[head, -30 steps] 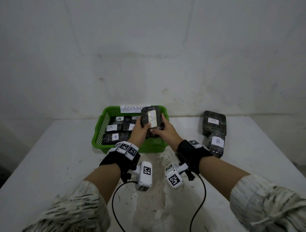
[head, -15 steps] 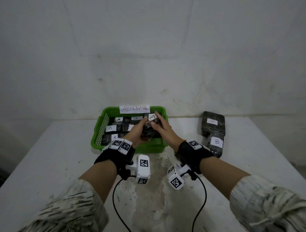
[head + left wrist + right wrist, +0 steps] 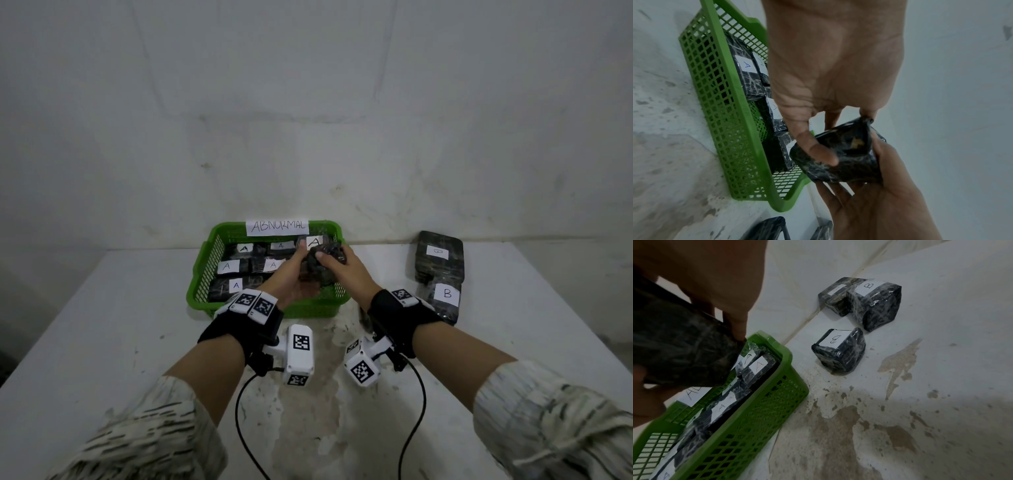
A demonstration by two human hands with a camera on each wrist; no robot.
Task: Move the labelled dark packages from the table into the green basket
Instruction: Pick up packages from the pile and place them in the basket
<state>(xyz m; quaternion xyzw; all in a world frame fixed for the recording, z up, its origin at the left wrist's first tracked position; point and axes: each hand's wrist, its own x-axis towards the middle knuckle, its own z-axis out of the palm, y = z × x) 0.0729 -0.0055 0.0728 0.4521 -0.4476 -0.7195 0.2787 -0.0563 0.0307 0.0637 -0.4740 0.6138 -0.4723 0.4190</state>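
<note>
A dark wrapped package point(image 3: 320, 265) with a white "A" label is gripped from both sides, low over the right end of the green basket point(image 3: 202, 274). My left hand point(image 3: 287, 277) has its thumb across the package's top, and my right hand point(image 3: 346, 274) curls round its right side. In the left wrist view the thumb presses on the package point(image 3: 840, 155) beside the basket point(image 3: 725, 113). Several "A" packages point(image 3: 236, 285) lie inside the basket. In the right wrist view the held package point(image 3: 680, 350) hangs over the basket's rim point(image 3: 785, 353). Whether it touches the packages below is hidden.
Dark packages labelled "B" stay on the table to the right of the basket, one leaning on the wall point(image 3: 438, 257) and one in front of it point(image 3: 445, 298). The right wrist view shows three of them point(image 3: 838, 350). An "ABNORMAL" sign point(image 3: 277, 226) is fixed to the basket's back rim.
The package was upright above the basket's right end a second ago. Both hands have since lowered it and tipped it away from me, down into the basket.
</note>
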